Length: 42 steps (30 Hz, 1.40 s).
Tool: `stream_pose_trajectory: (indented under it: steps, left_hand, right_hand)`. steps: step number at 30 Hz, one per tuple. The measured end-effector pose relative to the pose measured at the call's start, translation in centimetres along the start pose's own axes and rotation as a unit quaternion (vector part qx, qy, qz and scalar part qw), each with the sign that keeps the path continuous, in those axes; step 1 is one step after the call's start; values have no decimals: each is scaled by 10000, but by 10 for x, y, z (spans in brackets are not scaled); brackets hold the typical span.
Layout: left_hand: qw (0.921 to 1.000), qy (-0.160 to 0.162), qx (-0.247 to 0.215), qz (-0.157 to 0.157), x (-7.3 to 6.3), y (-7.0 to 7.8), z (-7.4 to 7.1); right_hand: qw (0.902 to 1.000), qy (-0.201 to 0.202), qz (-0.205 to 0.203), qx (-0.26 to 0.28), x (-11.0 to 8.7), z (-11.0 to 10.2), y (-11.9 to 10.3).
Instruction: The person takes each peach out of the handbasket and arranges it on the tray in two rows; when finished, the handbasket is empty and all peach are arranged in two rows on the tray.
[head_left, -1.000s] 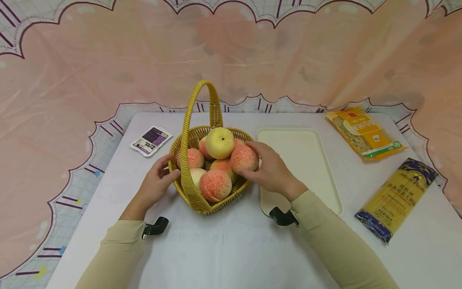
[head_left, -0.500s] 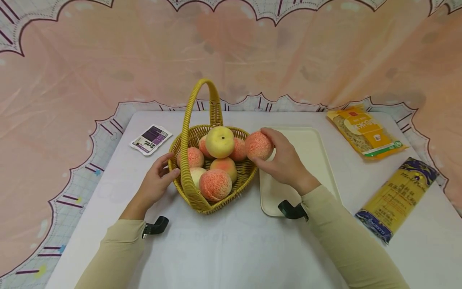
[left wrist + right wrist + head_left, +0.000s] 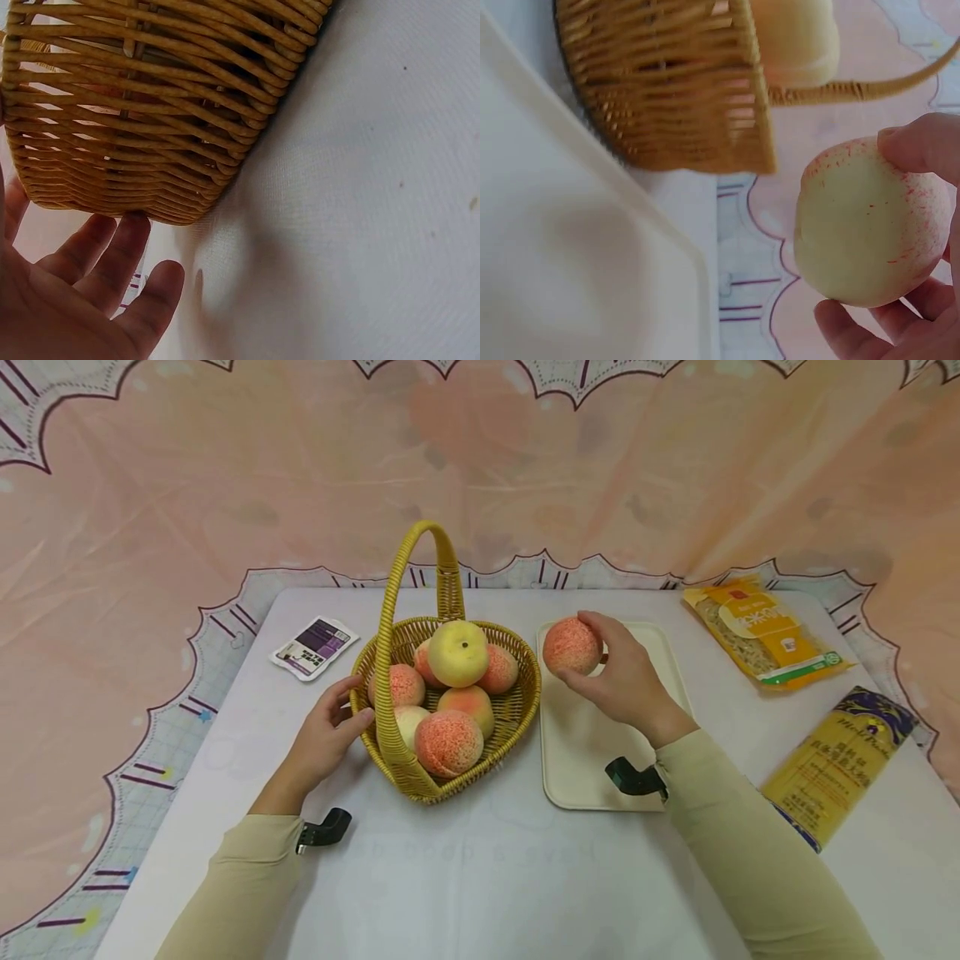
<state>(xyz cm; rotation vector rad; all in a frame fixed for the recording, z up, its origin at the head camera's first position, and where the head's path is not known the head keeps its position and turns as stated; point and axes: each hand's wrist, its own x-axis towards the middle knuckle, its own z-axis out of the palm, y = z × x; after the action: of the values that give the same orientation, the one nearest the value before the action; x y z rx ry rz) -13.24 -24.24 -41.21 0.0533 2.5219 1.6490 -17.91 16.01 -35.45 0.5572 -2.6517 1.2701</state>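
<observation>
My right hand [image 3: 626, 672] grips a reddish peach [image 3: 572, 646] between thumb and fingers, held up over the back left part of a cream tray [image 3: 592, 777]. The peach's paler yellow side [image 3: 855, 225] shows in the right wrist view. A yellow wicker basket [image 3: 530, 693] with a tall arched handle stands left of the tray. Several peaches lie in it, with a yellow one [image 3: 458, 653] on top. My left hand [image 3: 322, 735] rests against the basket's left side at the rim. In the left wrist view its fingers [image 3: 120, 259] are spread loosely by the wickerwork.
A small white and purple packet [image 3: 314, 648] lies behind my left hand. On the right are an orange-topped bag of grain-like food [image 3: 765, 635] and a yellow and blue pasta packet [image 3: 840, 768], the latter partly covered by my right sleeve. A patterned curtain [image 3: 480, 468] hangs behind the white table.
My right hand has lifted the peach out of the basket and carried it rightward, over the tray. My left hand has stayed at the basket's side.
</observation>
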Motion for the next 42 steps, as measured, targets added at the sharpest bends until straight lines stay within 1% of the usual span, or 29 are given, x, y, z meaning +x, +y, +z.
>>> stream_pose_trajectory:
  steps: [6, 10, 14, 23, 29, 34, 39, 42]
  left_hand:
    - [10000, 21, -39, -5, 0, 1, 1]
    - [10000, 47, -54, -24, 1, 0, 1]
    - [9999, 83, -37, -45, 0, -1, 0]
    - [9998, 105, -135, -112, -4, -1, 0]
    - [9995, 121, -276, 22, -3, -2, 2]
    - [9996, 110, -240, 51, -2, -3, 3]
    - [9996, 89, -279, 7, -3, -3, 4]
    - [9996, 72, -285, -28, -3, -3, 5]
  right_hand:
    - [9995, -16, 279, -137, 8, -7, 13]
    - [9983, -56, 559, -149, 12, -8, 21]
    - [9970, -75, 753, -135, 17, -6, 28]
    - [9917, -216, 1267, 32, 29, 10, 46]
    - [9899, -199, 1399, 52, 31, 16, 57]
    - [9892, -190, 1448, 137, 32, 20, 64]
    - [9883, -218, 1505, 122, 36, 23, 68]
    - [9877, -209, 1551, 23, 38, 26, 70]
